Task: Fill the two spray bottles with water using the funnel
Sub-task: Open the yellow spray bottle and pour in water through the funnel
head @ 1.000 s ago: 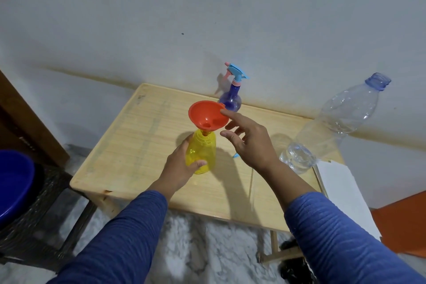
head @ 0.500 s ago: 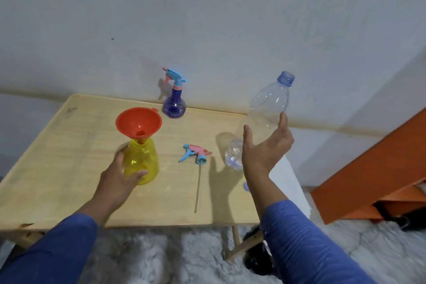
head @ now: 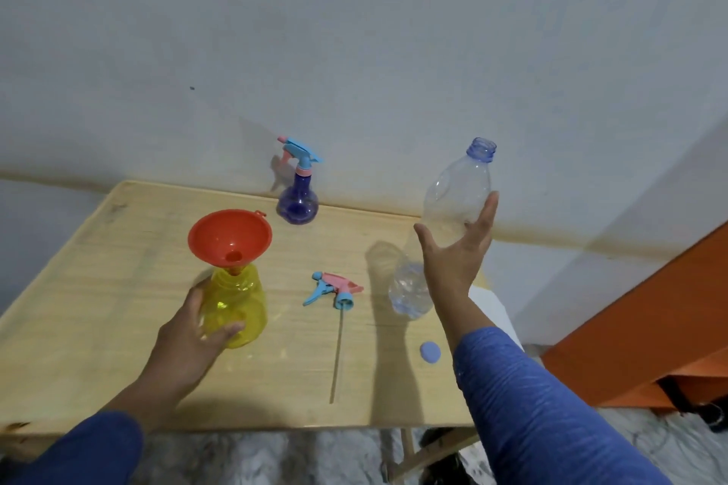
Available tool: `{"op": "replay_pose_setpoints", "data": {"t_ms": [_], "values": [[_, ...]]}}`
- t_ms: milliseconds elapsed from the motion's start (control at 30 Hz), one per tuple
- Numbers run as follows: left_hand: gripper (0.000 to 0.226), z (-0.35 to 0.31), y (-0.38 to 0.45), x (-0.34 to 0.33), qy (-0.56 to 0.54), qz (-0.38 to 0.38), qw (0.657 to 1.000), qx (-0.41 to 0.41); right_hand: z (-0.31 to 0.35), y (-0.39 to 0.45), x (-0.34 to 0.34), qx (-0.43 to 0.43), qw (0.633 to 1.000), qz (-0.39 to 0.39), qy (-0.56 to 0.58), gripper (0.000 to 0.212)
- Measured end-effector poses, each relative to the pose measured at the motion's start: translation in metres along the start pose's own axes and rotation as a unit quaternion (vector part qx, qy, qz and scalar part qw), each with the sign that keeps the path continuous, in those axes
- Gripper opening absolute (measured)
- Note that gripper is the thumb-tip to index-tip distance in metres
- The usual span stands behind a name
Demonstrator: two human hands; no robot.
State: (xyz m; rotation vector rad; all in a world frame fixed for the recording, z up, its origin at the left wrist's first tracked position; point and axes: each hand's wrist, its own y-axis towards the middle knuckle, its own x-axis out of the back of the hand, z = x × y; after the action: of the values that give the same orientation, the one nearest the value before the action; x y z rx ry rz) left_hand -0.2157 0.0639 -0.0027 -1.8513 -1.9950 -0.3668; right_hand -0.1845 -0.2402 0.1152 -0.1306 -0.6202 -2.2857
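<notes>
Two hands noted | left hand (head: pixel 189 339) gripped upright yellow spray bottle (head: pixel 235 305), funnel (head: pixel 230 236) mouth-up | right hand (head: pixel 457 252), fingers spread, against water bottle (head: pixel 453 209), neck up, leaning right.

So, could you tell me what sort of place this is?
Probably a room in a home, not a lab: a small wooden folding table against a plain painted wall, a marble-patterned floor, and orange furniture at right.

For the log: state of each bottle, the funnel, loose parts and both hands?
Yellow spray bottle: headless, upright.
Orange funnel: seated in its neck.
Purple spray bottle: capped.
Loose spray head: lying flat.
Clear water bottle: uncapped.
Blue cap: on table.
Left hand: steadying yellow bottle.
Right hand: open.
</notes>
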Motion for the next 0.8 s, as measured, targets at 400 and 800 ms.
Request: {"op": "replay_pose_setpoints", "data": {"t_ms": [400, 800], "values": [[0.082, 0.001, 0.000, 0.003, -0.016, 0.012, 0.999, -0.028, 0.018, 0.004, -0.017, 0.169, 0.931, 0.306, -0.110, 0.119], [0.082, 0.008, 0.002, 0.004, 0.001, 0.018, 1.000, -0.015, 0.063, -0.004, -0.018, 0.315, 0.762, 0.490, -0.283, 0.115]]}}
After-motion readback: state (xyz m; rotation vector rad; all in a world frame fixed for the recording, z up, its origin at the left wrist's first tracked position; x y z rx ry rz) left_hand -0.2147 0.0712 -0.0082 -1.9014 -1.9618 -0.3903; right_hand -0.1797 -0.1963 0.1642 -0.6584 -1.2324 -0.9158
